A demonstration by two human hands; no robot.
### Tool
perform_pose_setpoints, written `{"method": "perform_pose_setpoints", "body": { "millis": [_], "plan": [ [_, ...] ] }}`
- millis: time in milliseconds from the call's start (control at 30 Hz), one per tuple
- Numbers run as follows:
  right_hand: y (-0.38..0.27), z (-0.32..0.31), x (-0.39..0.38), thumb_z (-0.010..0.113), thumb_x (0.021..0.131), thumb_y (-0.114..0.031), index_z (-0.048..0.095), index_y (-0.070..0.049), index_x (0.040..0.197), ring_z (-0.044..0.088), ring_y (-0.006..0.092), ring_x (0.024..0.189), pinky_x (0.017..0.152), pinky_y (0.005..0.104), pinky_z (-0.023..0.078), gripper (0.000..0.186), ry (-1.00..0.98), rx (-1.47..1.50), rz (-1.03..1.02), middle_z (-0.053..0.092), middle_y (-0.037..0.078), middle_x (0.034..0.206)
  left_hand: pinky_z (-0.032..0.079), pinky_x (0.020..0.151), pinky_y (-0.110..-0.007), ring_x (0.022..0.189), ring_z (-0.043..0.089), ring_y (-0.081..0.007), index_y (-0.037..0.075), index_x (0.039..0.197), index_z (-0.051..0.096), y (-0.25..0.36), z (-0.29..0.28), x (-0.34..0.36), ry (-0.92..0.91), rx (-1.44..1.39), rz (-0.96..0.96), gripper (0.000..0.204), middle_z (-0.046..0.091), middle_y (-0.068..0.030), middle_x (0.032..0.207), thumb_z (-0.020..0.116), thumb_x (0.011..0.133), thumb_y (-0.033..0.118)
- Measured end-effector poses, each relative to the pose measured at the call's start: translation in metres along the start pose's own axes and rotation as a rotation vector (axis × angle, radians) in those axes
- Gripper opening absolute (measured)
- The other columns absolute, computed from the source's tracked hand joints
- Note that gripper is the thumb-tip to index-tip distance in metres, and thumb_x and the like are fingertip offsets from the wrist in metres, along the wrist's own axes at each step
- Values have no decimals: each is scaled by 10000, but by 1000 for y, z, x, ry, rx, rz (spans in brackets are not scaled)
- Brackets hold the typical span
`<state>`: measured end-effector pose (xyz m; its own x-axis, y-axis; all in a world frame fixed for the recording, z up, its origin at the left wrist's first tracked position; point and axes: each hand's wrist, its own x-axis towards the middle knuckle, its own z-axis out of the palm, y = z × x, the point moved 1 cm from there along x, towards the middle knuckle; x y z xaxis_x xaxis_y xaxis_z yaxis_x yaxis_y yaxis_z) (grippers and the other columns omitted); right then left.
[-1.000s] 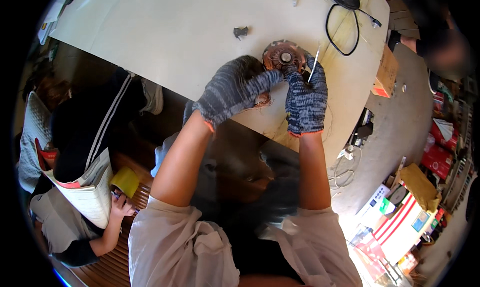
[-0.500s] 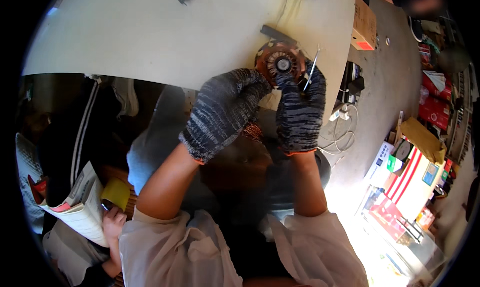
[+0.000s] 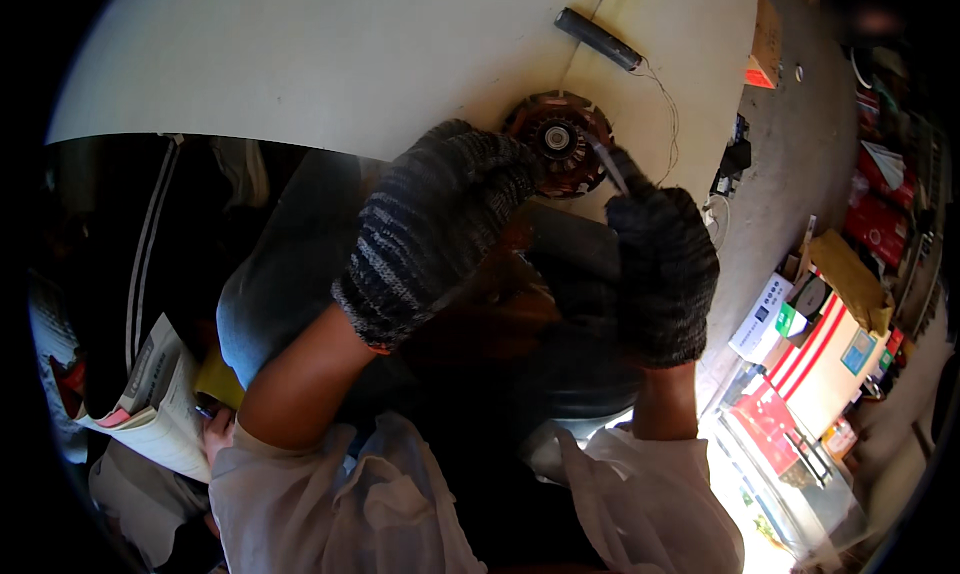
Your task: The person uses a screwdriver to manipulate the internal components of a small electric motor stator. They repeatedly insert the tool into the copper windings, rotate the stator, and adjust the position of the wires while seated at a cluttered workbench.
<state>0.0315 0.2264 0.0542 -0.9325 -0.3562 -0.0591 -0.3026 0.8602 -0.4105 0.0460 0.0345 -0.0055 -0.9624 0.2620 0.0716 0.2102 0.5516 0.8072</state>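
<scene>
A round motor core with copper windings point(image 3: 590, 181) and a bearing at its centre lies at the near edge of the pale table. My left hand point(image 3: 440, 214), in a dark striped knit glove, has its fingers closed on the core's left side. My right hand point(image 3: 665, 259), gloved alike, grips a thin metal tool point(image 3: 611, 170) whose tip is at the core's right side. That tool is smeared by motion, so its exact kind is unclear. Beyond the core lies a dark cylinder point(image 3: 597, 39) with thin loose wire trailing from its end.
The table point(image 3: 300, 64) spreads ahead and to the left. A cardboard box point(image 3: 765, 39) stands past its right edge. Boxes and goods point(image 3: 830, 334) are stacked on the right. At lower left another person's hand point(image 3: 217, 432) is beside an open notebook point(image 3: 165, 429).
My right hand has drawn back and to the right, off the core's near side, and the tool now points toward the core. The left hand keeps its hold. My view has shifted slightly.
</scene>
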Motion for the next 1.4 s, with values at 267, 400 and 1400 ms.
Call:
{"method": "perform_pose_setpoints", "body": {
  "millis": [267, 400, 1400],
  "plan": [
    [-8, -34, 15, 655, 707, -240, 511, -137, 1275, 547, 255, 694, 552, 362, 450, 594, -325, -423, -262, 539, 95, 767, 477, 872, -297, 1010, 580, -185, 27, 1090, 601, 5, 4, -10, 100, -604, -382, 232, 602, -89, 1061, 597, 862, 68],
    [-13, -43, 27, 636, 721, -240, 513, -80, 1249, 572, 230, 748, 563, 345, 473, 565, -513, -603, -330, 544, 87, 787, 480, 852, -275, 987, 582, -161, 22, 1099, 578, -3, 2, -13, -39, -758, -427, 239, 610, -83, 1031, 598, 864, 63],
    [-7, -9, 23, 647, 831, -150, 480, -135, 1301, 538, 233, 574, 584, 356, 434, 498, -274, -178, 290, 529, 128, 648, 502, 769, -276, 903, 609, -167, -23, 1094, 547, -8, 45, -17, -97, -1324, -653, 227, 630, -102, 1008, 478, 879, -3]
  ]
}}
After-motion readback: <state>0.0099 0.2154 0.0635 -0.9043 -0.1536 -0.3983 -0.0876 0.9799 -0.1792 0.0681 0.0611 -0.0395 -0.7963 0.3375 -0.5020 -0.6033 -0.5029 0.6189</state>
